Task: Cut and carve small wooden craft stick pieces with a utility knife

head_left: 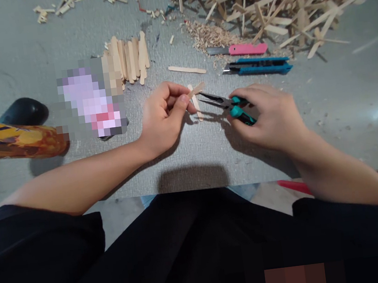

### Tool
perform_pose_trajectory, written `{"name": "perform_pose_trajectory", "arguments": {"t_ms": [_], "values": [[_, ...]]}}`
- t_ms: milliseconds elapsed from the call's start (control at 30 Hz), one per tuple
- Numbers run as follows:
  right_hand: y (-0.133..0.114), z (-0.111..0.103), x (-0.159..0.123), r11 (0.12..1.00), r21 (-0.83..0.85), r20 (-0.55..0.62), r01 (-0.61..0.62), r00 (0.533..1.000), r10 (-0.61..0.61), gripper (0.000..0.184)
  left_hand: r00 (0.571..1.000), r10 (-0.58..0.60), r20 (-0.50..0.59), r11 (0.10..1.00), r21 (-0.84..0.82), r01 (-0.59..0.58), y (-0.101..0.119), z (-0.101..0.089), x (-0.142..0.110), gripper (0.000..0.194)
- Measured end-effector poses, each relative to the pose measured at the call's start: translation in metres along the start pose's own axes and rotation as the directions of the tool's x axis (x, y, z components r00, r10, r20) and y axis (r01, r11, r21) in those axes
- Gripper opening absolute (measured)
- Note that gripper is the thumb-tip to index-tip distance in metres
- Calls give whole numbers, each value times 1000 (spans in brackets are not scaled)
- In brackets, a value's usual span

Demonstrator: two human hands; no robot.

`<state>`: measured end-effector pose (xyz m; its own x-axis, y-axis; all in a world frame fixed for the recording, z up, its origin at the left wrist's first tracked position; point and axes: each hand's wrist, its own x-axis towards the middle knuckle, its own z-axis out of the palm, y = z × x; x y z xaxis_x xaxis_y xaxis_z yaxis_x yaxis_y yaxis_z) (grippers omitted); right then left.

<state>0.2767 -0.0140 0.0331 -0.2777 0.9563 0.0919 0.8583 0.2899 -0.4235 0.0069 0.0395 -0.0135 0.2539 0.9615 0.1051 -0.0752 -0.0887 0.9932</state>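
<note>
In the head view, 1 wooden stick [199, 88] is held above the grey table [342, 99] by the left hand [165, 117], pinched between thumb and index finger with its free end pointed toward the right hand [268, 115]. By the right hand, a pair of pliers [227, 103] is gripped, its teal-and-black handles enclosed by the curled fingers and thumb. The 2 slim jaws are parted and aimed at the held stick; whether the stick is touched by them cannot be told.

Just beneath the held stick, a second stick [198, 110] is seen, partly covered by the fingertips. Farther off, a single stick [187, 69] is laid nearly crosswise on the table. To its left, a row of sticks [127, 59] is set side by side, with a pixelated object [90, 100] placed near it. At the far left, a black mouse-shaped object [30, 110] is partly hidden by a printed tube [19, 139].

Beyond the right hand, a blue cutter [262, 66] and a pink-handled cutter [248, 49] are placed near wood shavings [207, 36], beside which a large stick pile [272, 5] is heaped.
</note>
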Motion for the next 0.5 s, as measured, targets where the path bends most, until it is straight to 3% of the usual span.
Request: {"name": "perform_pose_trajectory", "arguments": {"t_ms": [100, 267, 500], "values": [[-2, -2, -1, 999, 35, -4, -8, 1000, 8, 31, 999, -53, 4, 998, -14, 53, -1, 1, 0, 30], [-5, -1, -2, 996, 92, 18, -8, 1000, 7, 23, 1000, 0, 28, 994, -106, 3, -9, 2, 0, 41], [-1, 0, -3, 962, 270, 37, -33, 999, 23, 12, 997, -15, 75, 984, -173, 28, -9, 2, -1, 43]]}}
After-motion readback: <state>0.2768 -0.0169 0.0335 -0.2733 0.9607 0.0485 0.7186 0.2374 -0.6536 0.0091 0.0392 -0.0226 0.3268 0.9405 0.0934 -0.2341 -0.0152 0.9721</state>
